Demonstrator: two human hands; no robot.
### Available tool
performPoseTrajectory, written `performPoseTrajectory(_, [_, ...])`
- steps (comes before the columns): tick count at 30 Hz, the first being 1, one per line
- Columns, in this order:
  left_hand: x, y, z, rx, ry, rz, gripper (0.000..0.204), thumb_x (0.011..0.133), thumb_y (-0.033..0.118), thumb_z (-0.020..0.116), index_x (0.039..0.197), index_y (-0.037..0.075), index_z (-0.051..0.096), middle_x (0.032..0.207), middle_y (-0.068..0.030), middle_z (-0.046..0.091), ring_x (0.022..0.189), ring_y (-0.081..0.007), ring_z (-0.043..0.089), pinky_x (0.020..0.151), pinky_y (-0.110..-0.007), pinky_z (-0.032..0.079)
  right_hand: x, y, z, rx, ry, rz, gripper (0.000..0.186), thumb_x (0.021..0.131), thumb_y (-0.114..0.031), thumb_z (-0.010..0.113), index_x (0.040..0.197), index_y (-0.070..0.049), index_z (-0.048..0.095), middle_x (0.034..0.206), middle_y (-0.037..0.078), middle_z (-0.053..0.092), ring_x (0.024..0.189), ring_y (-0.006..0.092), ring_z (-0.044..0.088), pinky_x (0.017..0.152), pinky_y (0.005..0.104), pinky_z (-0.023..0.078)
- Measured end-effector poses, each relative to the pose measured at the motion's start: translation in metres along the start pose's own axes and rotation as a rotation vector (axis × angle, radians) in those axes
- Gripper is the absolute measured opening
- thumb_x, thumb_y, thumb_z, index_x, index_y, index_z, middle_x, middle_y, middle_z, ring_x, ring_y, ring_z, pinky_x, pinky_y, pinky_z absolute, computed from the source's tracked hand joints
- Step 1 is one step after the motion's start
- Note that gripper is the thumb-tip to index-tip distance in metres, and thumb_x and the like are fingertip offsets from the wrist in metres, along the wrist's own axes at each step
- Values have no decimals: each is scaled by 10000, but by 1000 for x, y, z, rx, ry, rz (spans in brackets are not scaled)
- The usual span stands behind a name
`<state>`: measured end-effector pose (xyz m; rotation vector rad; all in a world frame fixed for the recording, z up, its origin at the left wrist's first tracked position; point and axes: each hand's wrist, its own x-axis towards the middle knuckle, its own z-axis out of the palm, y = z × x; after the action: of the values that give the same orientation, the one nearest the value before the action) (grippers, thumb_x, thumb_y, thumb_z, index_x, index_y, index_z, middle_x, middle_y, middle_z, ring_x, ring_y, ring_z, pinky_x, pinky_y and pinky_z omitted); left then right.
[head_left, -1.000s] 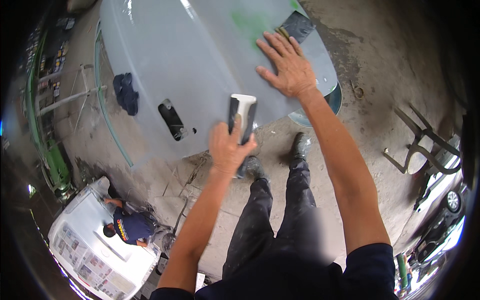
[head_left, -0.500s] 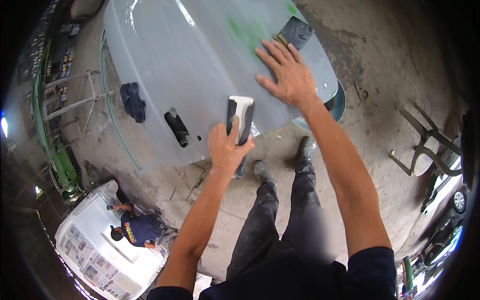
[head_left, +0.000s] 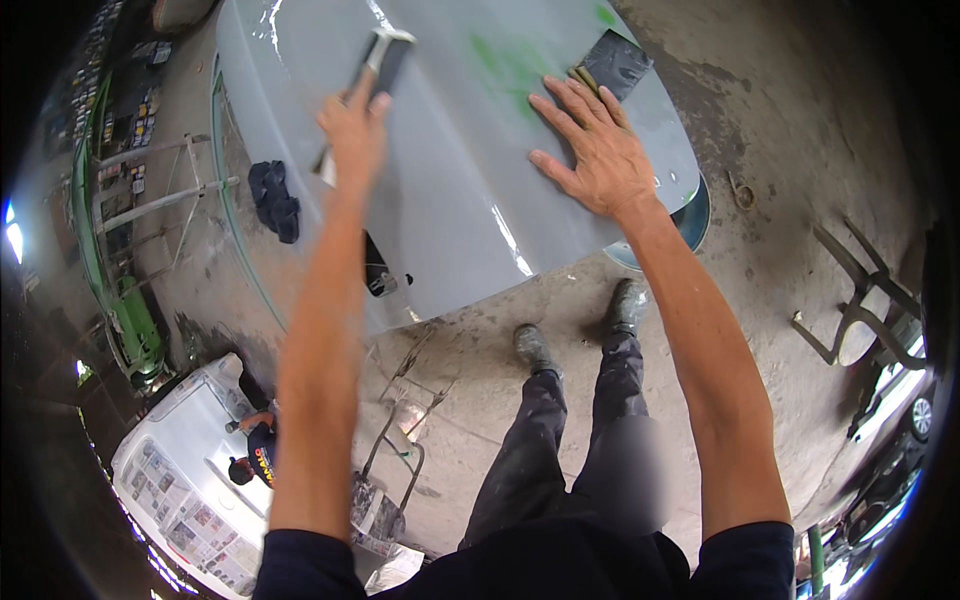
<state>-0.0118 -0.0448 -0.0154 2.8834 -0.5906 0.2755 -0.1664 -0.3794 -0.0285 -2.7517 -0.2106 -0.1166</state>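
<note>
In the upper left of the frame, the left hand (head_left: pixel 352 140) holds a long dark block with a white top (head_left: pixel 390 48) over the grey panel (head_left: pixel 450 180). Its grip is closed around the block; motion blurs this spot, so the block seems pressed to the surface, though I would not swear to it. In the upper right, the right hand (head_left: pixel 598 155) lies palm-down on the panel, its grip open, fingers slightly spread, holding nothing. Just beyond its fingertips is a dark sheet (head_left: pixel 618 65) with an olive strip at its edge. Green patches (head_left: pixel 505 62) mark the panel nearby. A dark cloth (head_left: pixel 274 203) sits by the panel's left edge. At the lower left, a co-worker (head_left: pixel 262 448) is beside a white, paper-masked body panel (head_left: pixel 175 505).
</note>
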Motion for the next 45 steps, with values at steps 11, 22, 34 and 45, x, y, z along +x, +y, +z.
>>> performPoseTrajectory(11, [-134,51,-33,-111,-122,-303,506,1127,385,558,1586,174,591,1423,-291,529,1334,-488,481,1157,-594,395,0,-7,-4,-70,-14,1,694,1082,-628,485,1685,-291,414,1753,-20,374,1637,179,294,1403,417,154])
performPoseTrajectory(22, [-267,124,-71,-55,-137,-155,527,1136,394,528,1603,157,588,1382,-319,524,1317,-495,453,1147,-623,369,5,-12,-10,-94,-108,36,701,1072,-636,498,1678,-293,426,1754,-15,381,1634,211,312,1396,438,183])
performPoseTrajectory(34, [-138,100,-41,11,-145,-199,451,1023,454,735,1360,156,768,1268,-268,617,1205,-473,569,1061,-584,486,3,-9,-5,-85,-62,23,717,1068,-641,496,1685,-283,421,1755,-1,380,1635,208,308,1395,452,177])
performPoseTrajectory(45, [11,34,-6,4,124,-99,435,1041,453,703,1394,204,748,1215,-229,596,1139,-425,554,1001,-533,482,-2,-3,0,-24,-68,26,722,1063,-647,510,1686,-291,424,1766,-4,361,1645,218,292,1399,441,167])
